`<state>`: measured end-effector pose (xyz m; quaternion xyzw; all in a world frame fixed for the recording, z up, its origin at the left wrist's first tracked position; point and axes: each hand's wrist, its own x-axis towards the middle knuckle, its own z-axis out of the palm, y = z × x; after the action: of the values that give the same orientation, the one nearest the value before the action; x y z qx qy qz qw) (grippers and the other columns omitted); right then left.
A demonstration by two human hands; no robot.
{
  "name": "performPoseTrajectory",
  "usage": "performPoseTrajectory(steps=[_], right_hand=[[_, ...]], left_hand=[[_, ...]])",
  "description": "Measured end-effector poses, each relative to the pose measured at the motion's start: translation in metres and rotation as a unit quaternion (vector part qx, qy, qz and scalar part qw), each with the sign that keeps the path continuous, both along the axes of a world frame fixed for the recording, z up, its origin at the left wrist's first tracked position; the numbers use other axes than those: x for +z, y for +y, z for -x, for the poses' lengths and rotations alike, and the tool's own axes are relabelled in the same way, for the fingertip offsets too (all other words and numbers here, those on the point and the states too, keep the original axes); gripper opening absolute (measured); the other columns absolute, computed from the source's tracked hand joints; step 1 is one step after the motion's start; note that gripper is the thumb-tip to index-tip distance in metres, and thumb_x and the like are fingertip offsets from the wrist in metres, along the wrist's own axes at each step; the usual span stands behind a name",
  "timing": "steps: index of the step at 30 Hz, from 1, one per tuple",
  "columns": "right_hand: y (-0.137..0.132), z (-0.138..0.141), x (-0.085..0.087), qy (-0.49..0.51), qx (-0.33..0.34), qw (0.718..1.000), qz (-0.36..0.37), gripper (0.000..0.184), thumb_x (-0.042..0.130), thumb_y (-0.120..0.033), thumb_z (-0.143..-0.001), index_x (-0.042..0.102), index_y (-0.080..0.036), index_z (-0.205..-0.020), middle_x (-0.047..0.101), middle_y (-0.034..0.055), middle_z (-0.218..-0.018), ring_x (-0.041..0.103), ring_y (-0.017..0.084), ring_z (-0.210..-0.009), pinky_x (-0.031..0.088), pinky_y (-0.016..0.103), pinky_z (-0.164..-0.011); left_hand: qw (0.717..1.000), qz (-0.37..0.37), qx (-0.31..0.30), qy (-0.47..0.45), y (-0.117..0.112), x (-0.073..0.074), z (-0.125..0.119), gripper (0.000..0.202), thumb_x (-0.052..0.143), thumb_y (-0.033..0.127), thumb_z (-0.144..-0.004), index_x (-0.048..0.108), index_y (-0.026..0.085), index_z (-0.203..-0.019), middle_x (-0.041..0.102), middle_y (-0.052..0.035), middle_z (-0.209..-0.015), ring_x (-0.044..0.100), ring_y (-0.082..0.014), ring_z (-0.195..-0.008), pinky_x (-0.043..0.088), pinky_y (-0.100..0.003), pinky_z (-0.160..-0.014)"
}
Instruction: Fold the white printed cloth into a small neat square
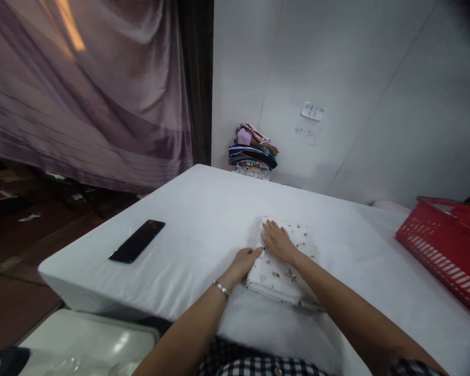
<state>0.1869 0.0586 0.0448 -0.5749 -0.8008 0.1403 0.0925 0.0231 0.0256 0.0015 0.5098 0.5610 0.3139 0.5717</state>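
Note:
A folded white cloth with small printed motifs [297, 237] lies on the white-covered table [196, 214] in front of me. My right hand [278, 241] rests flat on top of the cloth, fingers stretched toward its far left corner. My left hand [245, 261] sits against the cloth's left edge, fingers extended along the fold, with a bracelet on the wrist. Neither hand grips anything.
A black phone [137, 241] lies on the table's left part. A red plastic basket [446, 245] stands at the right edge. A pile of folded fabrics [253, 149] sits at the far wall. A purple curtain [86, 89] hangs left. A white chair seat [90, 339] shows below.

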Motion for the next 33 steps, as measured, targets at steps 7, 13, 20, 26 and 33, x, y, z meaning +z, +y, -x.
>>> performPoseTrajectory(steps=[7, 13, 20, 26, 33], right_hand=[[0.024, 0.006, -0.032, -0.050, -0.029, 0.998, -0.011, 0.060, 0.024, -0.053, -0.093, 0.027, -0.020, -0.143, 0.014, 0.0051, -0.151, 0.006, 0.021, -0.139, 0.002, 0.047, -0.110], [0.007, -0.010, -0.014, 0.020, -0.024, 0.999, 0.026, 0.063, 0.021, -0.058, -0.091, 0.026, -0.021, -0.143, 0.013, 0.0060, -0.151, 0.005, 0.021, -0.139, 0.006, 0.047, -0.110], [-0.049, -0.037, -0.016, -0.035, 0.006, 0.999, 0.036, 0.061, 0.027, -0.055, -0.091, 0.030, -0.022, -0.142, 0.016, 0.0079, -0.150, 0.007, 0.022, -0.139, 0.004, 0.049, -0.110], [-0.077, -0.044, -0.009, -0.021, -0.009, 1.000, -0.002, 0.060, 0.027, -0.055, -0.092, 0.030, -0.022, -0.142, 0.014, 0.0075, -0.151, 0.006, 0.022, -0.139, 0.004, 0.049, -0.110], [-0.107, -0.053, -0.009, -0.032, -0.008, 0.999, 0.010, 0.057, 0.026, -0.053, -0.093, 0.037, -0.021, -0.139, 0.021, 0.0089, -0.149, 0.012, 0.024, -0.138, 0.009, 0.052, -0.109]], left_hand=[[0.998, -0.031, 0.011, 0.057, 0.006, -0.009, 0.000, 0.036, 0.057, 0.049, -0.072, 0.060, 0.014, -0.065, 0.065, -0.0059, -0.068, 0.055, -0.0185, -0.069, 0.037, -0.025, -0.058], [0.996, -0.042, -0.015, 0.072, 0.009, -0.013, 0.001, 0.035, 0.053, 0.047, -0.075, 0.062, 0.013, -0.068, 0.065, -0.0058, -0.067, 0.055, -0.0188, -0.068, 0.037, -0.026, -0.060], [0.996, -0.051, -0.028, 0.074, 0.010, -0.013, 0.002, 0.031, 0.054, 0.044, -0.075, 0.061, 0.015, -0.072, 0.066, -0.0067, -0.073, 0.056, -0.0196, -0.071, 0.038, -0.026, -0.061], [0.995, -0.053, -0.028, 0.079, 0.008, -0.009, 0.003, 0.028, 0.055, 0.043, -0.075, 0.059, 0.016, -0.069, 0.064, -0.0060, -0.070, 0.055, -0.0191, -0.067, 0.037, -0.026, -0.058], [0.996, -0.046, -0.019, 0.073, 0.008, -0.006, 0.004, 0.028, 0.057, 0.044, -0.072, 0.059, 0.016, -0.069, 0.064, -0.0057, -0.070, 0.056, -0.0196, -0.068, 0.039, -0.027, -0.060]])
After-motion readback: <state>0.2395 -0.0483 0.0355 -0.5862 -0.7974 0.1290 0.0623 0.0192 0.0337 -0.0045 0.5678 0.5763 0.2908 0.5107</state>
